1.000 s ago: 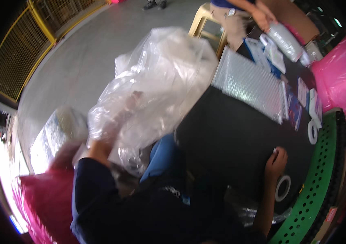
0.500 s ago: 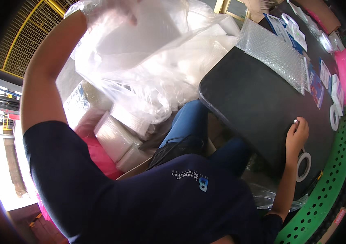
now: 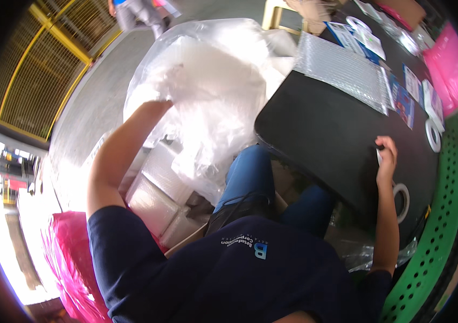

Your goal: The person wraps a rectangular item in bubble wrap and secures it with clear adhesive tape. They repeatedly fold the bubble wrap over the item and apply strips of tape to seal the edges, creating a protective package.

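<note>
My left hand [image 3: 171, 85] reaches into a big clear plastic bag [image 3: 221, 116] in front of me. Through the hazy film its fingers are too faint to read. Pale foam-like sheets show dimly inside the bag. Over the black table [image 3: 320, 121] on the right, my right hand [image 3: 387, 159] is curled closed. A small whitish bit shows at its fingers, too small to name. A roll of white tape [image 3: 404, 203] lies by my right wrist. Farther up the table rests a sheet of bubble wrap [image 3: 342, 70].
Bubble-wrapped packs [image 3: 153, 196] are stacked left of my legs, beside a pink plastic bag [image 3: 70, 264]. Printed cards [image 3: 402, 105] and another tape roll [image 3: 432, 134] lie along the table's right side. A green perforated panel [image 3: 434, 237] borders it. Someone's legs [image 3: 143, 16] appear beyond the bag.
My left hand has come lower and into the bag, whose top has dropped. My right hand stays over the table, its fingers slightly turned. The view has shifted, bringing a person's legs into sight.
</note>
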Action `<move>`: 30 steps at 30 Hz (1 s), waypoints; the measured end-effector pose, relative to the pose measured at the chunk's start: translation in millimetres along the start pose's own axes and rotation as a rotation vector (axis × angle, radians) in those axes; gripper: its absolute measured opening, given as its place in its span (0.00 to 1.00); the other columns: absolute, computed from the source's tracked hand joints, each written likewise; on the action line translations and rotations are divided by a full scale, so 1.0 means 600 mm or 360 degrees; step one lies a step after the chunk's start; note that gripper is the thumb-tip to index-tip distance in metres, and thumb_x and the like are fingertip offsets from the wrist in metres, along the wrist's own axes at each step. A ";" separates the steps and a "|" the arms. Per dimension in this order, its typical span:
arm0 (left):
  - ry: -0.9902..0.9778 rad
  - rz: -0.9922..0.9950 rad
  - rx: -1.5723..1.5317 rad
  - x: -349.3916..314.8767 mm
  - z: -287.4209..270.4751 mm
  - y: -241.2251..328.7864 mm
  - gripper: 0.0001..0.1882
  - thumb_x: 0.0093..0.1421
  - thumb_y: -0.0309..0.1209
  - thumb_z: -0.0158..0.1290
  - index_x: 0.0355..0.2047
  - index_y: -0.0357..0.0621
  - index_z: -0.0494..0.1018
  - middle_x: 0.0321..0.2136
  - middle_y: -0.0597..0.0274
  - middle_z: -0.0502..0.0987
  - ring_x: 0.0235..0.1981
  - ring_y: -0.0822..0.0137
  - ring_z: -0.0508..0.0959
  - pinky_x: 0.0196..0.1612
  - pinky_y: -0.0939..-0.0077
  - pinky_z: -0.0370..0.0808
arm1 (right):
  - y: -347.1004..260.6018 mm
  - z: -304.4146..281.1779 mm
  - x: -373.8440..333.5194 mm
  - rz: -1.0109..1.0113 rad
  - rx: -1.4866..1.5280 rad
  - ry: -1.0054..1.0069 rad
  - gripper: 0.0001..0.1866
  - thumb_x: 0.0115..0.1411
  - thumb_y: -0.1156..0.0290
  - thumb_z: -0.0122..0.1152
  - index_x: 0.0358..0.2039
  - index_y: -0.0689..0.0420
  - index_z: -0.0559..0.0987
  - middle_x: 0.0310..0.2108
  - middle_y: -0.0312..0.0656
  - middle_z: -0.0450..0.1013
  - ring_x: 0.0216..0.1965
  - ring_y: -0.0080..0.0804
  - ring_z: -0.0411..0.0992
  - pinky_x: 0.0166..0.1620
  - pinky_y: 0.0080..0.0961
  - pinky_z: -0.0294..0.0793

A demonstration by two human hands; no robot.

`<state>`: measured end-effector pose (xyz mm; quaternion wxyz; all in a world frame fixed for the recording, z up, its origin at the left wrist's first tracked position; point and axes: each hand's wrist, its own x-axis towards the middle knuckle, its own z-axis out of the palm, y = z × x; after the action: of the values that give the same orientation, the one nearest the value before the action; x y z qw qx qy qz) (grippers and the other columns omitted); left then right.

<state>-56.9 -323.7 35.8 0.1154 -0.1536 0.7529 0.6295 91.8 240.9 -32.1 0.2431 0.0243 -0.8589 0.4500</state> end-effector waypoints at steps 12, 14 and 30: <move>-0.0243 0.0533 -0.0340 0.046 0.012 -0.190 0.18 0.63 0.39 0.50 0.49 0.41 0.70 0.39 0.61 0.74 0.38 0.70 0.74 0.42 0.74 0.73 | -0.297 0.170 0.049 -0.0090 -0.2252 -0.0923 0.27 0.51 0.52 0.61 0.46 0.58 0.75 0.46 0.52 0.69 0.56 0.53 0.60 0.63 0.62 0.33; -0.0363 0.0587 -0.0350 -0.007 0.044 -0.141 0.19 0.65 0.41 0.47 0.50 0.40 0.69 0.40 0.59 0.74 0.38 0.67 0.75 0.42 0.73 0.73 | -0.332 0.221 0.040 -0.0336 -0.1762 -0.0876 0.32 0.50 0.50 0.63 0.50 0.59 0.72 0.46 0.51 0.68 0.57 0.50 0.60 0.63 0.62 0.36; -0.0063 0.0220 0.1158 -0.091 0.000 -0.105 0.22 0.49 0.32 0.59 0.46 0.44 0.74 0.50 0.50 0.71 0.48 0.50 0.73 0.46 0.66 0.75 | -0.427 0.418 0.200 -0.1135 -0.0491 -0.0172 0.05 0.52 0.73 0.50 0.25 0.59 0.74 0.26 0.48 0.74 0.31 0.45 0.75 0.33 0.41 0.74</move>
<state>17.7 -329.1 -1.8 0.1343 -0.0392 0.9336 0.3297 -46.4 -86.8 95.8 0.3394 0.3080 -0.8657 0.2011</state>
